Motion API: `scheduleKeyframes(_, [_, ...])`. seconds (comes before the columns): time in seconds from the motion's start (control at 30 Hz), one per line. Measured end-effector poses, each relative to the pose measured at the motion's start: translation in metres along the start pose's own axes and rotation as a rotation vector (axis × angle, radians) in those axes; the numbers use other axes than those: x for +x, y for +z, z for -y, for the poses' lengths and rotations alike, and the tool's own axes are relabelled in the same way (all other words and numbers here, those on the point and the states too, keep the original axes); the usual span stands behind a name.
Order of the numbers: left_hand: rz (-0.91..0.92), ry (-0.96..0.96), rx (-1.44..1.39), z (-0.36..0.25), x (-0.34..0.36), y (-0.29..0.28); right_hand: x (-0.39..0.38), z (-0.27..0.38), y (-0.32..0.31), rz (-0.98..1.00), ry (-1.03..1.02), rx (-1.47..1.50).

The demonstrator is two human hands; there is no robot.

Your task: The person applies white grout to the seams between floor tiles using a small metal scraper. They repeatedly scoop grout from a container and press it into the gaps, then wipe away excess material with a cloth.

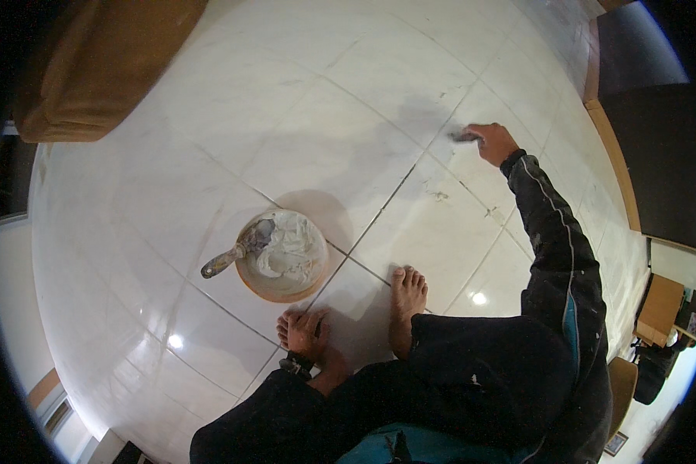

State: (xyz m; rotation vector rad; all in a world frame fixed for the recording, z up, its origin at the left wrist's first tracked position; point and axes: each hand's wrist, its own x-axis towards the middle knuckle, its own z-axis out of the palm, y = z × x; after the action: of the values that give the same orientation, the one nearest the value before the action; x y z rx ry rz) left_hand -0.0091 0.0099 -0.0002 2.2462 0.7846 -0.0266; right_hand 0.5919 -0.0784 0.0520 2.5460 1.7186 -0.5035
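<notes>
Two hands point(496, 144), two bare feet point(407, 300) and one dark wristband point(295, 363) are in view alongside one round tub point(278, 297), one mass of white paste point(295, 246) and two hand tools point(221, 264). Also counted: one brown upholstered piece point(108, 69) and one brown box point(660, 308).

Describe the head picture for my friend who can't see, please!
A person's right hand holds a blurred dark tool over white floor tiles; the left hand is by their bare left foot. Near that foot, a scraper rests in a round tub of white paste.
</notes>
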Motion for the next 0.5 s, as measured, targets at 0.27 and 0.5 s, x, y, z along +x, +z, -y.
scheduleKeyframes(0.27, [0.019, -0.033, -0.004, 0.001, 0.002, 0.002, 0.017, 0.032, 0.022, -0.167, 0.41, -0.034])
scheduleKeyframes(0.5, [-0.018, 0.005, 0.057, -0.012, 0.005, -0.004, 0.0, 0.138, 0.048, -0.172, 0.363, -0.038])
